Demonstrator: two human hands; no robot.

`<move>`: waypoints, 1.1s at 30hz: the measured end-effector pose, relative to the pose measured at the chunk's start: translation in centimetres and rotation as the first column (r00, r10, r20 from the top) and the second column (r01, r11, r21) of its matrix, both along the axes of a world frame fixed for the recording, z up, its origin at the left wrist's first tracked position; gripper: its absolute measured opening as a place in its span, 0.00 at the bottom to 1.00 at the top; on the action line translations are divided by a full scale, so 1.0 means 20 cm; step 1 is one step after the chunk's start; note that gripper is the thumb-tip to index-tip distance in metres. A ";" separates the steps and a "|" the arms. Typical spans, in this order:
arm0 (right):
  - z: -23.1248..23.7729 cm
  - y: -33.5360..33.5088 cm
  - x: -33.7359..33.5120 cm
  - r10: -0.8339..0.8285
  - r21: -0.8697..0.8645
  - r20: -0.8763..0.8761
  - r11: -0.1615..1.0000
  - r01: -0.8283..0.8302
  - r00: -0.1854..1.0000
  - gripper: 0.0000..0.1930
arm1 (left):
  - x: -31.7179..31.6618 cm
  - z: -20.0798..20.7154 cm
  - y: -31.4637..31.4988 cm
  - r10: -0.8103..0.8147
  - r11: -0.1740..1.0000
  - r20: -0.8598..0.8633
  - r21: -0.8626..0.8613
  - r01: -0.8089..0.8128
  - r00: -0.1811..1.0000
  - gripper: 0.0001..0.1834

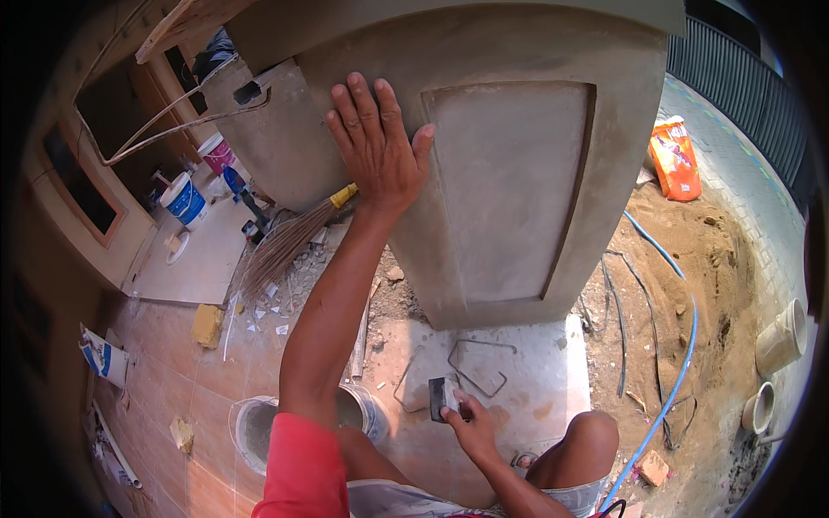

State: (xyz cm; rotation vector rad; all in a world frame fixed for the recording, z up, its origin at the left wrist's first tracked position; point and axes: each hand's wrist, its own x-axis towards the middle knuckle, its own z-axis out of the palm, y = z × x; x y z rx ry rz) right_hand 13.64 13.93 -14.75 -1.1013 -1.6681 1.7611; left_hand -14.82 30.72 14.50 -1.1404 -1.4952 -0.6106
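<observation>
from here i see the left hand spread, fingers slightly parted and thumb out, laid on the grey plastered pillar beside its recessed panel. i see the right hand pinching a small dark-and-pale block between thumb and fingers, near bent metal rods.

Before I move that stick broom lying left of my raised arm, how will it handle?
The stick broom is probably light, being a bundle of thin sticks. Its fanned end will likely flex and splay; the end by the yellow binding should feel firmer, since the sticks gather there.
</observation>
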 end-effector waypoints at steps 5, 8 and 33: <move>-0.01 -0.02 0.01 0.019 -0.082 -0.035 0.996 -0.022 0.999 0.26 | 0.05 -0.17 -0.02 0.032 0.998 0.040 -0.064 -0.029 0.999 0.47; 0.02 -0.02 -0.02 -0.007 -0.183 -0.087 0.983 -0.009 0.996 0.26 | 0.12 -0.39 -0.01 -0.049 0.988 0.083 -0.142 0.061 0.995 0.51; -0.10 -0.03 -0.40 0.164 0.187 0.018 0.968 -0.165 0.986 0.11 | 0.04 -0.16 -1.04 -0.509 0.852 0.658 0.475 0.219 0.555 0.25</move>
